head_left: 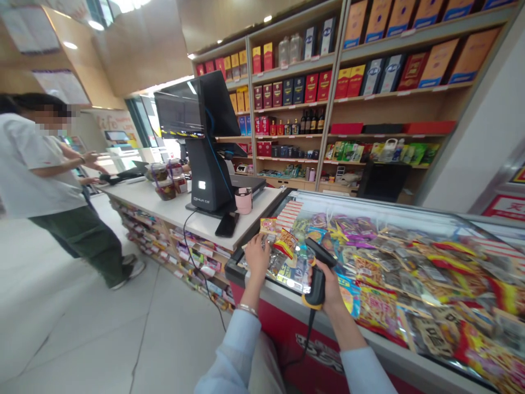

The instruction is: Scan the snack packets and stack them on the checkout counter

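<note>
My right hand [331,289] is wrapped around the grip of a black and yellow handheld barcode scanner [317,276], its head pointing up and to the left over the display freezer. A cable runs down from its base. My left hand [257,256] is at the freezer's near left corner, fingers slightly apart and reaching down over small packs. A red and yellow snack packet [286,243] lies just right of those fingers, and a small yellowish packet [268,225] lies just beyond them. Whether the fingertips touch a packet is hard to tell.
Snack bags [377,309] cover the freezer top [295,192]. Left of it, a counter [262,210] holds a checkout terminal [209,175], phone [227,224], pink cup [243,201] and jars [165,189]. Another person [45,158] stands at left. Shelves of boxed goods [287,93] line the back.
</note>
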`<state>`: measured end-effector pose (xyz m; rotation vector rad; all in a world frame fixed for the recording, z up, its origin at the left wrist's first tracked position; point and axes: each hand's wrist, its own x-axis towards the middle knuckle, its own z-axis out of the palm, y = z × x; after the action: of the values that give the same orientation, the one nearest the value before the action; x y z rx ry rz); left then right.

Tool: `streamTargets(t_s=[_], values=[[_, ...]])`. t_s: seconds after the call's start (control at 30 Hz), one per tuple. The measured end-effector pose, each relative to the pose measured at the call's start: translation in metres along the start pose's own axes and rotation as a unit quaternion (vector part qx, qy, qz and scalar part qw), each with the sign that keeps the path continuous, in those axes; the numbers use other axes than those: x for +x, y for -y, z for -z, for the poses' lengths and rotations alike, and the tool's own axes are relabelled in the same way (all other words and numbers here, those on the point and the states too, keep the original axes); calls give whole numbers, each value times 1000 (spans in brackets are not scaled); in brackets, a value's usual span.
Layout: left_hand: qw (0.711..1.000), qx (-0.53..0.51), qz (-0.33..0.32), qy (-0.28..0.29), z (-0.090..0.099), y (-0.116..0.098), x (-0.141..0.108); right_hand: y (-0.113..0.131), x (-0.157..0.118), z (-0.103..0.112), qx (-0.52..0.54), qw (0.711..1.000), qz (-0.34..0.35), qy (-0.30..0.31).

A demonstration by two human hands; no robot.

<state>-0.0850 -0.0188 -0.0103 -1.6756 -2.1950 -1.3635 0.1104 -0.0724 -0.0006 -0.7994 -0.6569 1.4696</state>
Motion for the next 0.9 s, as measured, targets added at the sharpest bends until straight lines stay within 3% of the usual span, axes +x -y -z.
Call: streamTargets(t_s=[0.23,0.53,0.9], values=[[1000,13,3,18,3,-2,2,0,-2,1,4,1000,-2,5],[999,18,-32,-25,16,-8,0,7,-14,0,12,1000,-10,16],[996,-49,-61,-41,37,-36,-1,54,-29,9,-9,999,38,29]])
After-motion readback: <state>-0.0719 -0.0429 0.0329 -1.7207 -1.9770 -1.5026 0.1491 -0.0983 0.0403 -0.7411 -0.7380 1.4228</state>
